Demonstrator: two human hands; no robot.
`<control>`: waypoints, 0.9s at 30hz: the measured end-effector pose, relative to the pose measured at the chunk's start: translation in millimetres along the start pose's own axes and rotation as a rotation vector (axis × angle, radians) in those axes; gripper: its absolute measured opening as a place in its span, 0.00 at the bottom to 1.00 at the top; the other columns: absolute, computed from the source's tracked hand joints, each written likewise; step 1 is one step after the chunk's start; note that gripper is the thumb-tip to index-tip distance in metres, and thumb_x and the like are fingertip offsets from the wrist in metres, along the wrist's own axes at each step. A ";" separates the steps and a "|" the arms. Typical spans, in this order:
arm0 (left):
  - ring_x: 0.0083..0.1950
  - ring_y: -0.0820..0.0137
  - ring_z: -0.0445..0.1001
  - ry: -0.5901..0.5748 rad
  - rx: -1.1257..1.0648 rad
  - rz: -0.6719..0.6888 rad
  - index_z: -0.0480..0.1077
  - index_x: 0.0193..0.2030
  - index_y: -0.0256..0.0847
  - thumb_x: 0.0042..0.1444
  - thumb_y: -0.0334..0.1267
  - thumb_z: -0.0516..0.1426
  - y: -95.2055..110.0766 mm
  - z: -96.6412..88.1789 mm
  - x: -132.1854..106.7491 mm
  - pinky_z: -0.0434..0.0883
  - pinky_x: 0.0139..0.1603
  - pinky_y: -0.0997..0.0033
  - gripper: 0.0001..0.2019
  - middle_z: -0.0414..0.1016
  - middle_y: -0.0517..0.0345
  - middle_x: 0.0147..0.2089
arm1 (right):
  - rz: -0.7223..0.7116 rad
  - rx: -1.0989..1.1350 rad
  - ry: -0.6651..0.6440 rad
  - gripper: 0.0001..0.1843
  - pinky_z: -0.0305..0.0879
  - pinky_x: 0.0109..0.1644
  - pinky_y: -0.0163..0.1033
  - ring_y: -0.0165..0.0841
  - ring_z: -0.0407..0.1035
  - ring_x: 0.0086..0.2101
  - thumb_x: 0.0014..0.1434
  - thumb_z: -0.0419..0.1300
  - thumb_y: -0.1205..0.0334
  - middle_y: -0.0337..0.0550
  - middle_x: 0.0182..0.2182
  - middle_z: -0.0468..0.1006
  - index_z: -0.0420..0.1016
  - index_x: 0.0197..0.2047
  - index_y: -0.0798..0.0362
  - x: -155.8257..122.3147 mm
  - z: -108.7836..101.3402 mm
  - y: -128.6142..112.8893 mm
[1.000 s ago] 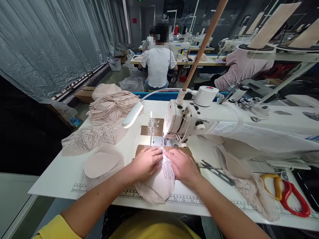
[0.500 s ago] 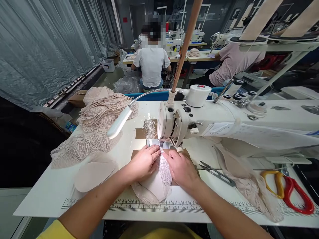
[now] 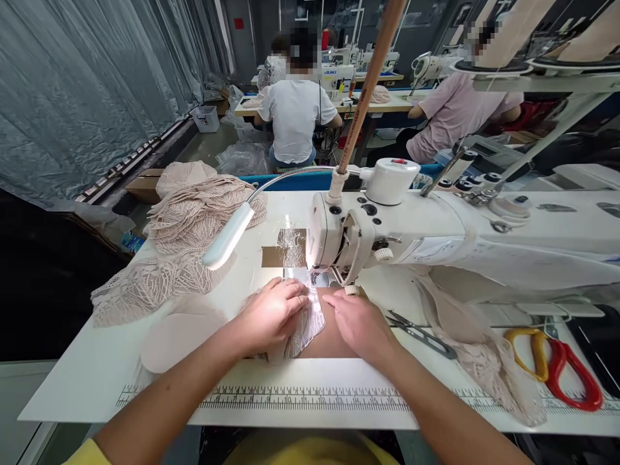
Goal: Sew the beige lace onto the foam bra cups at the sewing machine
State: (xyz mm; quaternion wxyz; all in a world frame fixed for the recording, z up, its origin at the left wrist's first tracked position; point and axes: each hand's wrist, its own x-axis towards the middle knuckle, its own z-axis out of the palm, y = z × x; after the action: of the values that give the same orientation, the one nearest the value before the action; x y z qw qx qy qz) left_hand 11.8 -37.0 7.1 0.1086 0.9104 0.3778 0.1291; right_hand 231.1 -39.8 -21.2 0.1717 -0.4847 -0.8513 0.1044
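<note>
Under the presser foot of the white sewing machine lies a beige lace piece, its lower end slanting toward me. My left hand is closed over the lace's left side, fingertips just left of the needle area; its thumb and the cloth beneath it are partly hidden. To the right, my right hand rests on the brown plate, index finger stretched toward the needle, the other fingers bent. Nothing shows in that hand, and a small gap of brown plate separates it from the lace.
Lace pieces are piled at the left, with a smooth beige cup nearer me. Thread snips, more lace and red-and-yellow-handled scissors lie right. A lamp overhangs the table. Co-workers sit beyond.
The lace has shifted up and left and turned under my left hand, its lower end drawn away from the ruler. My right hand has come off the lace, slightly right.
</note>
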 end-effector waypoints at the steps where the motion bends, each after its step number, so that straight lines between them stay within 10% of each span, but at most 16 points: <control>1: 0.53 0.59 0.69 0.012 0.000 -0.015 0.71 0.49 0.39 0.58 0.32 0.53 5.4 1.1 -1.6 0.67 0.53 0.57 0.13 0.73 0.47 0.50 | 0.012 0.022 -0.001 0.22 0.67 0.37 0.35 0.32 0.71 0.34 0.58 0.46 0.76 0.44 0.37 0.78 0.76 0.47 0.52 -0.4 -2.6 0.5; 7: 0.36 0.65 0.68 0.071 0.046 -0.094 0.68 0.29 0.38 0.61 0.32 0.49 13.6 20.3 -2.8 0.65 0.37 0.64 0.11 0.71 0.52 0.32 | -0.003 0.090 -0.096 0.18 0.68 0.41 0.37 0.34 0.72 0.38 0.60 0.48 0.71 0.45 0.40 0.78 0.77 0.44 0.52 -5.4 -27.1 -3.1; 19: 0.35 0.67 0.66 0.099 -0.221 -0.145 0.64 0.33 0.39 0.59 0.31 0.49 7.2 13.7 -10.0 0.65 0.36 0.66 0.06 0.69 0.55 0.33 | -0.139 -0.036 -0.180 0.20 0.59 0.35 0.36 0.34 0.64 0.34 0.58 0.48 0.76 0.43 0.33 0.72 0.73 0.48 0.52 -27.2 -14.5 -17.3; 27: 0.42 0.65 0.65 -0.003 -0.018 0.072 0.70 0.49 0.42 0.60 0.30 0.51 10.0 20.8 -16.2 0.63 0.45 0.62 0.13 0.70 0.52 0.42 | -0.175 -0.105 -0.143 0.24 0.54 0.37 0.38 0.34 0.58 0.33 0.52 0.49 0.80 0.42 0.34 0.69 0.71 0.49 0.54 -39.8 -2.1 -13.7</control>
State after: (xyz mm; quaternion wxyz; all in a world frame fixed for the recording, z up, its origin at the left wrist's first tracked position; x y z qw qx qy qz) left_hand 14.0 -57.6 -12.0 0.1128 0.9225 0.3436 0.1348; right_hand 239.8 -81.0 -22.2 0.0935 -0.4083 -0.9047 0.0783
